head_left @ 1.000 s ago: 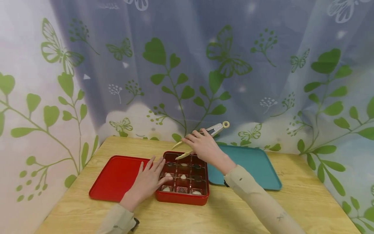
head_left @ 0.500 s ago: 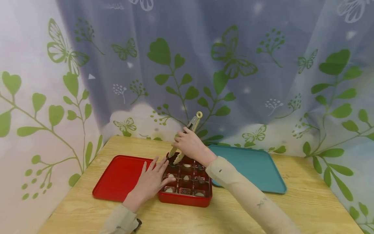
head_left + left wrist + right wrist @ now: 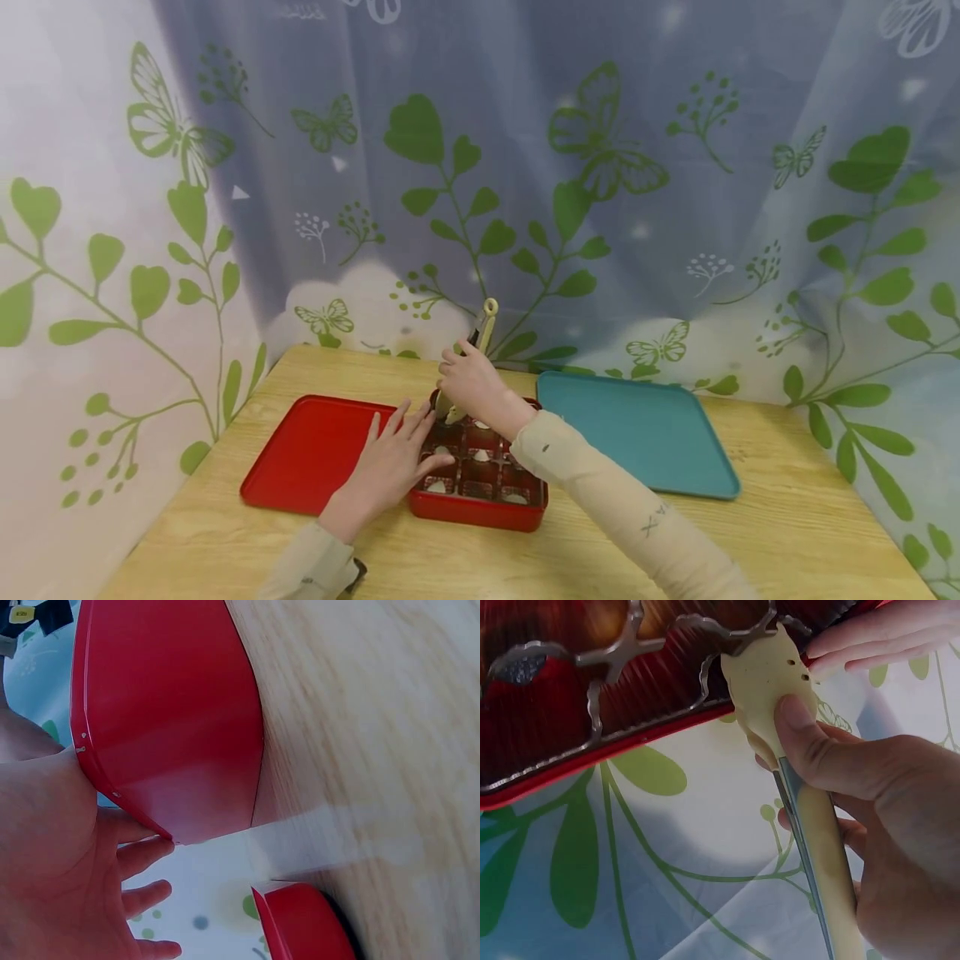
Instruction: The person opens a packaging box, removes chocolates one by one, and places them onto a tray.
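tongs (image 3: pixel 829 847), one pair, pinched by right fingers (image 3: pixel 450 369), point into one red box (image 3: pixel 478 510), left fingers (image 3: pixel 148 898) spread.

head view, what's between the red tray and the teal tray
In the head view, the red box stands between the red tray and the teal tray. The left hand touches its left side, and the right hand above it holds tongs.

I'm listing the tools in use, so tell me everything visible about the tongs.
The tongs are cream and silvery-grey, their cream parts plastic-looking, the grey ones metallic. A broad, wavy-edged head shows small holes; a cream ring ends the handle. They stand steeply, ring up, heads down at the far-left corner of the red box. The right hand grips them. Whether they pinch anything is hidden.
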Motion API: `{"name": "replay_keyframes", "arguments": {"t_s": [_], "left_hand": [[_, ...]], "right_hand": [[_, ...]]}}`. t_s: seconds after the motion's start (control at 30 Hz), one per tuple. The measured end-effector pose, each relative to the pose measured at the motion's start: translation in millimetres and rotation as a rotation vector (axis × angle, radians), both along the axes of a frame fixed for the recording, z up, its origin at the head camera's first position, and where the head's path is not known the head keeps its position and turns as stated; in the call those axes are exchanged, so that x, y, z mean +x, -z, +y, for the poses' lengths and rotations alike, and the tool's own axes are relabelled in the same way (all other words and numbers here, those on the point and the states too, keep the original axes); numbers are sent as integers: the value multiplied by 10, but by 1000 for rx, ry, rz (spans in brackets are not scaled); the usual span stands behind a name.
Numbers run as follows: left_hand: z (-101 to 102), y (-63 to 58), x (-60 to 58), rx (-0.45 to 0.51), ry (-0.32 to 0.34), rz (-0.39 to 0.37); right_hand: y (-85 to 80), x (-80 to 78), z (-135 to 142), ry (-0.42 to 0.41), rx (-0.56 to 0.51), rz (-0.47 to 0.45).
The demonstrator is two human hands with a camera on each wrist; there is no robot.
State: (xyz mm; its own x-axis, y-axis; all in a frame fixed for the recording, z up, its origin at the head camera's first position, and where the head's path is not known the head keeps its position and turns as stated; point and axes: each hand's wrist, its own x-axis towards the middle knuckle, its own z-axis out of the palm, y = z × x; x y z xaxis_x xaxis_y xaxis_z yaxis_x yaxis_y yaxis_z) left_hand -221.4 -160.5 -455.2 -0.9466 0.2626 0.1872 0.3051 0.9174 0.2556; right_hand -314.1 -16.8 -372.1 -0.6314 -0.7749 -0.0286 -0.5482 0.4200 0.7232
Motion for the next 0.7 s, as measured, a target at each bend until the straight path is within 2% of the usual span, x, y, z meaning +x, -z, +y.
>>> {"name": "replay_keyframes", "arguments": {"t_s": [0.1, 0.27, 0.43, 0.53, 0.7], "left_hand": [[2, 0, -5, -13, -1, -2], [6, -14, -8, -22, 1, -16], [4, -15, -6, -29, 0, -13], [2, -17, -1, -16, 0, -14], [16, -32, 13, 8, 5, -24]], "right_hand": [[-1, 10, 26, -16, -24, 14], [-87, 21, 113, 4, -54, 12], [-174, 39, 254, -18, -143, 59], [-175, 49, 351, -45, -197, 91], [-143, 72, 507, -42, -241, 106]]}}
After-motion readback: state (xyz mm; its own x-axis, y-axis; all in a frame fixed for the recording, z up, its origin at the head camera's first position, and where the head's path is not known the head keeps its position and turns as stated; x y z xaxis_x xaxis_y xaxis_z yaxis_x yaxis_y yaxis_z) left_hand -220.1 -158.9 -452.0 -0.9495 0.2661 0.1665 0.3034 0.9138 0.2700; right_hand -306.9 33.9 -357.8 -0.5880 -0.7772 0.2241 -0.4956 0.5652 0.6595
